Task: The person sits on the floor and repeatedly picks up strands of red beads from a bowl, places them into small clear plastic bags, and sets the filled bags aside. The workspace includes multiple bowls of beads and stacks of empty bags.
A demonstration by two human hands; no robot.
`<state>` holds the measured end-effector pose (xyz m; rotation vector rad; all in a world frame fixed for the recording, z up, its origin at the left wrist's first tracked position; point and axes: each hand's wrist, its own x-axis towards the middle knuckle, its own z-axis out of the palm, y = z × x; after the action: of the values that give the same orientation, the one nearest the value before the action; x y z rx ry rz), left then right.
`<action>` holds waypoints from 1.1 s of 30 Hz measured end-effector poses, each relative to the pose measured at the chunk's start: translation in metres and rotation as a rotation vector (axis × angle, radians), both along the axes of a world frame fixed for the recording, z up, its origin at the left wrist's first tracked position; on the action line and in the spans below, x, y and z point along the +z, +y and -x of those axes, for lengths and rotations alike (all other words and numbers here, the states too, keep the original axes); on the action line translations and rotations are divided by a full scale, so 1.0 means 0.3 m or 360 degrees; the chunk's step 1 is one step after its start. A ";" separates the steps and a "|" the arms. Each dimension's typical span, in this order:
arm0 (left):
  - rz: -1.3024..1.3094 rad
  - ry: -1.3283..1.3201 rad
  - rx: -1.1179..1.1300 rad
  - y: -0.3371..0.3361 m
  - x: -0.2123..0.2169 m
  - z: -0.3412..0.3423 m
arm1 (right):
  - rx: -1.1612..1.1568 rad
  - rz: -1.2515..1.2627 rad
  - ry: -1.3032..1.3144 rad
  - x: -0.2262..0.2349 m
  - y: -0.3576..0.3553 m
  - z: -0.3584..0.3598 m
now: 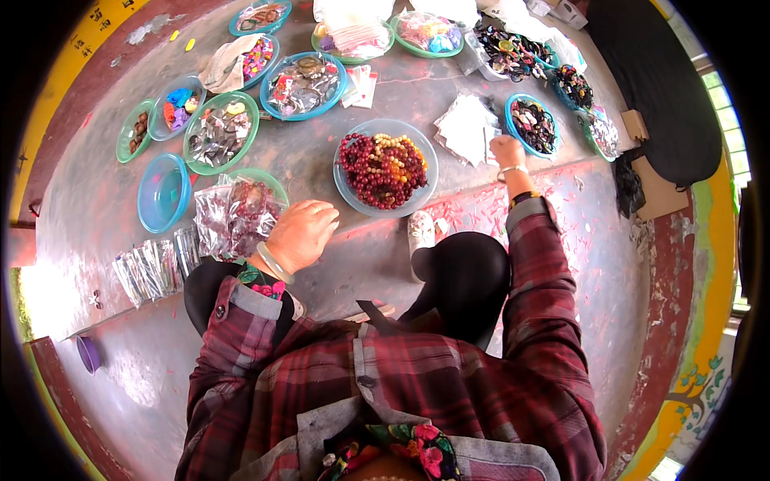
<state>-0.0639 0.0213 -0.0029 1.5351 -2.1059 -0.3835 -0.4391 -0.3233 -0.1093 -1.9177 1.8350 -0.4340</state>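
My left hand [301, 234], a pale bangle on its wrist, hovers beside a green basin [277, 186]. Its fingers are loosely stretched, with nothing visible in them. Clear packets of dark red beads [228, 212] fill that basin and spill over its side. My right hand [508, 152] reaches out at the edge of a stack of white packets [465, 132], near a blue basin of dark bands [533, 124]. Its fingers are curled; what they hold is too small to make out. Between my hands sits a pale translucent basin [345, 192] with red, yellow and amber bead strands [385, 170].
Several basins of packaged trinkets stand ahead on the floor, including a blue one [343, 96] and a green one [189, 152]. A blue basin [164, 192] stands at the left, above a row of flat clear packets [156, 268]. A black-draped shape [654, 88] lies far right.
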 end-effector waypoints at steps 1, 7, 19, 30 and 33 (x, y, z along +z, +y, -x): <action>-0.0024 -0.0028 0.0005 0.001 0.002 -0.002 | 0.0073 0.0250 0.0443 -0.037 0.033 -0.050; -0.0242 -0.0139 -0.0084 -0.019 0.008 0.009 | 0.0015 0.0127 0.0553 -0.123 0.071 -0.186; -0.0299 -0.0113 -0.0105 -0.046 -0.020 0.015 | 0.0246 0.0223 0.1122 -0.272 -0.080 -0.232; -0.0374 -0.0108 -0.0094 -0.030 -0.037 0.026 | 0.0122 0.0692 0.0243 -0.205 -0.054 -0.240; -0.0426 -0.0131 -0.0108 -0.023 -0.033 0.025 | 0.0079 0.0705 0.0113 -0.127 -0.034 -0.288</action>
<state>-0.0712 0.0143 -0.0130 1.6543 -2.2473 -0.6599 -0.3526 -0.3334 -0.1475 -2.2843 1.8445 -0.8218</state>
